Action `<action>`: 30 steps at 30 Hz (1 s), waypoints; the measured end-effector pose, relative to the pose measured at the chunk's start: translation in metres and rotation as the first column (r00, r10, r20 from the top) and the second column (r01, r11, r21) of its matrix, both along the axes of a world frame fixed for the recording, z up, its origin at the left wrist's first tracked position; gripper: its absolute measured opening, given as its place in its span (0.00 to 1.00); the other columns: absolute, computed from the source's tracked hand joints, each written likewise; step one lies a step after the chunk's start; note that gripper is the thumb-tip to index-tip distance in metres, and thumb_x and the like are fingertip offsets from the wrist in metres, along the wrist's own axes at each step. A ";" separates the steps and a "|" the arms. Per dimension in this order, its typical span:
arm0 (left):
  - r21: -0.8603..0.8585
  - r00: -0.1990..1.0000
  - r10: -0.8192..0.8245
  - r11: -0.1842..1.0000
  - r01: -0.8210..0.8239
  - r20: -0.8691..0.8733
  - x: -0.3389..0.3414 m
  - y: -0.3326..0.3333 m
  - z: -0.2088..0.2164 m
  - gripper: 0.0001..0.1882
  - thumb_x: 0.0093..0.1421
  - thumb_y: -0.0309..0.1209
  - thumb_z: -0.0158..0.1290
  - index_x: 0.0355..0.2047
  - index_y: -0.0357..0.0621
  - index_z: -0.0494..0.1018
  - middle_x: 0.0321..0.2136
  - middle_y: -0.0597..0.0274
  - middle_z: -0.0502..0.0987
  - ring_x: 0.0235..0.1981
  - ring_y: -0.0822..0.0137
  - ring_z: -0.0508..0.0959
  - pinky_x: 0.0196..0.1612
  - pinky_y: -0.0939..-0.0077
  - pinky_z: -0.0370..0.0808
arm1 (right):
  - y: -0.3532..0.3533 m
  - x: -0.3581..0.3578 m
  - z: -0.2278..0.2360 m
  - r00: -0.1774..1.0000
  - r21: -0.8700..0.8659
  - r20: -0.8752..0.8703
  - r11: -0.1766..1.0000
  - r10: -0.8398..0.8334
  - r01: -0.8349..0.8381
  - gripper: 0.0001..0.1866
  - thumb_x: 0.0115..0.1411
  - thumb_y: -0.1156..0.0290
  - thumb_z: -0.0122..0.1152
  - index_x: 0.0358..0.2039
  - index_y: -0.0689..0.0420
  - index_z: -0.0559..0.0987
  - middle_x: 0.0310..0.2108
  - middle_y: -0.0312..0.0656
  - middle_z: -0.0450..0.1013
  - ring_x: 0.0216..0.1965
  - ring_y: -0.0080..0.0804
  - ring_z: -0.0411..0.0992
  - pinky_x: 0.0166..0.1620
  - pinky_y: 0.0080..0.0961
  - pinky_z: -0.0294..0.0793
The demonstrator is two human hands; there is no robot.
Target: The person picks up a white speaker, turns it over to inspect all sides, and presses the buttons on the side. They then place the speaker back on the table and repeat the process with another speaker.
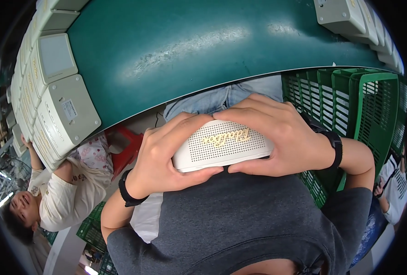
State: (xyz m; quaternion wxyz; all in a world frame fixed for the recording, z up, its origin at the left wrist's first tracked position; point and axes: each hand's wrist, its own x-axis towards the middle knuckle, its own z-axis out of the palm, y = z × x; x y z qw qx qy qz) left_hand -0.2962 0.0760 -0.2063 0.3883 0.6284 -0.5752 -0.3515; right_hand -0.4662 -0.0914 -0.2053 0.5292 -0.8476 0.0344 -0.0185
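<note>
Close to my chest, on my side of the green table's front edge, I hold an off-white speaker (226, 149) with a dotted grille and gold lettering on the side in view. My left hand (164, 153) wraps its left end, thumb along the lower edge and fingers over the upper one. Round the right end curls my right hand (281, 133) in the same way. Both thumb tips nearly meet under the speaker. My fingertips and its far side are hidden. A dark band circles each wrist.
Similar off-white devices stand stacked at the left of the green table (166, 32), one speaker stack (70, 110) at its edge; more devices (345, 18) stand far right. Green crates (377, 105) are at my right. A co-worker (70, 197) at left touches the stack; a red stool (125, 146) stands beside them.
</note>
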 end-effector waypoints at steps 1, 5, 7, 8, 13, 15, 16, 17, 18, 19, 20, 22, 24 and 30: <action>0.010 1.000 -0.006 1.000 0.006 0.000 0.000 0.002 0.000 0.33 0.37 0.37 0.68 0.45 0.35 0.72 0.34 0.51 0.77 0.32 0.56 0.80 0.33 0.72 0.77 | 0.001 -0.001 -0.001 1.000 -0.011 0.003 1.000 0.005 -0.005 0.37 0.40 0.61 0.74 0.51 0.62 0.72 0.41 0.47 0.74 0.40 0.43 0.73 0.40 0.32 0.75; 0.023 1.000 -0.022 0.999 0.022 -0.009 0.002 0.003 -0.003 0.34 0.37 0.37 0.68 0.45 0.35 0.72 0.35 0.52 0.77 0.32 0.56 0.80 0.33 0.72 0.77 | 0.003 -0.001 -0.006 1.000 -0.009 0.005 1.000 0.015 -0.015 0.38 0.41 0.60 0.73 0.52 0.62 0.71 0.41 0.46 0.73 0.40 0.42 0.73 0.40 0.32 0.75; 0.025 1.000 -0.025 0.999 0.025 -0.006 0.002 0.004 -0.006 0.34 0.37 0.37 0.68 0.45 0.36 0.72 0.35 0.52 0.77 0.32 0.56 0.80 0.33 0.72 0.77 | 0.003 -0.002 -0.007 1.000 0.004 0.000 1.000 0.018 -0.018 0.38 0.41 0.60 0.73 0.52 0.62 0.71 0.41 0.46 0.73 0.40 0.42 0.73 0.40 0.32 0.74; 0.026 1.000 -0.026 0.999 0.027 -0.010 0.003 0.003 -0.007 0.34 0.37 0.37 0.68 0.45 0.36 0.72 0.35 0.52 0.77 0.32 0.56 0.80 0.33 0.72 0.77 | 0.002 -0.001 -0.007 1.000 0.009 -0.015 1.000 0.024 -0.024 0.38 0.41 0.60 0.73 0.52 0.61 0.71 0.42 0.47 0.73 0.40 0.43 0.72 0.41 0.33 0.74; 0.022 1.000 -0.017 1.000 0.017 -0.019 0.004 0.005 -0.004 0.34 0.37 0.38 0.68 0.45 0.36 0.71 0.35 0.52 0.77 0.33 0.57 0.80 0.33 0.72 0.76 | -0.004 0.000 -0.002 0.997 0.025 -0.002 0.997 0.077 -0.077 0.40 0.42 0.60 0.73 0.55 0.61 0.68 0.45 0.47 0.72 0.44 0.41 0.71 0.46 0.34 0.72; -0.006 0.999 0.003 1.000 -0.003 -0.036 0.010 0.002 -0.006 0.33 0.39 0.37 0.68 0.46 0.35 0.71 0.35 0.52 0.77 0.33 0.57 0.80 0.34 0.72 0.76 | -0.011 0.006 -0.005 0.994 0.024 0.028 0.994 0.103 -0.104 0.41 0.42 0.60 0.73 0.56 0.60 0.67 0.46 0.47 0.71 0.45 0.40 0.71 0.48 0.34 0.71; -0.017 1.000 0.009 1.000 -0.009 -0.023 0.014 0.002 -0.004 0.33 0.39 0.37 0.68 0.46 0.35 0.71 0.35 0.52 0.77 0.33 0.57 0.80 0.34 0.72 0.76 | -0.015 0.009 -0.006 0.999 0.147 0.009 0.988 0.042 -0.043 0.42 0.42 0.61 0.73 0.57 0.60 0.66 0.47 0.47 0.71 0.47 0.38 0.70 0.50 0.33 0.70; -0.010 0.997 0.059 0.998 -0.060 -0.050 0.018 0.000 -0.001 0.33 0.40 0.37 0.67 0.45 0.35 0.71 0.35 0.52 0.77 0.35 0.58 0.80 0.36 0.72 0.76 | -0.021 0.012 -0.007 1.000 0.261 -0.014 0.965 -0.015 0.018 0.43 0.43 0.61 0.73 0.58 0.60 0.64 0.48 0.46 0.70 0.49 0.36 0.69 0.52 0.33 0.68; -0.010 0.991 0.111 0.994 -0.112 -0.076 0.021 -0.001 0.000 0.32 0.41 0.37 0.67 0.45 0.34 0.71 0.35 0.51 0.77 0.36 0.58 0.80 0.37 0.72 0.75 | -0.027 0.015 -0.007 0.999 0.301 -0.019 0.953 -0.036 0.040 0.43 0.43 0.61 0.73 0.58 0.60 0.64 0.49 0.46 0.70 0.50 0.35 0.69 0.53 0.32 0.68; -0.013 0.981 0.162 0.986 -0.164 -0.103 0.024 -0.003 0.003 0.31 0.42 0.37 0.66 0.45 0.33 0.71 0.36 0.51 0.76 0.37 0.59 0.79 0.38 0.72 0.75 | -0.032 0.018 -0.006 0.998 0.342 -0.021 0.938 -0.057 0.061 0.43 0.44 0.61 0.73 0.58 0.60 0.63 0.49 0.45 0.70 0.51 0.34 0.69 0.54 0.32 0.67; -0.048 0.983 0.157 0.986 -0.162 -0.094 0.025 -0.008 0.007 0.31 0.42 0.37 0.66 0.45 0.33 0.71 0.36 0.51 0.76 0.37 0.59 0.79 0.38 0.72 0.75 | -0.037 0.017 -0.003 0.986 0.468 -0.152 0.875 -0.062 0.127 0.44 0.44 0.61 0.73 0.59 0.61 0.62 0.50 0.43 0.69 0.53 0.32 0.67 0.55 0.30 0.65; -0.009 0.968 0.229 0.973 -0.231 -0.107 0.023 -0.016 0.017 0.33 0.44 0.37 0.65 0.48 0.31 0.69 0.38 0.48 0.76 0.40 0.58 0.78 0.42 0.71 0.73 | -0.043 0.020 0.005 0.964 0.552 -0.261 0.810 -0.056 0.197 0.45 0.44 0.61 0.74 0.60 0.61 0.61 0.51 0.42 0.69 0.54 0.29 0.66 0.57 0.28 0.63; -0.033 0.964 0.242 0.969 -0.247 -0.108 0.020 -0.023 0.025 0.33 0.45 0.37 0.64 0.49 0.30 0.69 0.39 0.47 0.76 0.42 0.58 0.78 0.45 0.71 0.72 | -0.050 0.023 0.012 0.960 0.621 -0.243 0.738 -0.139 0.264 0.46 0.45 0.56 0.74 0.59 0.61 0.61 0.51 0.40 0.69 0.54 0.29 0.66 0.57 0.28 0.63; -0.123 0.907 0.230 0.950 -0.288 -0.352 0.006 -0.038 0.031 0.37 0.49 0.32 0.61 0.58 0.33 0.61 0.51 0.43 0.69 0.53 0.54 0.71 0.55 0.69 0.65 | -0.083 0.035 0.022 0.944 0.623 -0.181 0.711 -0.275 0.326 0.51 0.42 0.43 0.72 0.58 0.63 0.64 0.51 0.40 0.69 0.54 0.29 0.66 0.57 0.28 0.64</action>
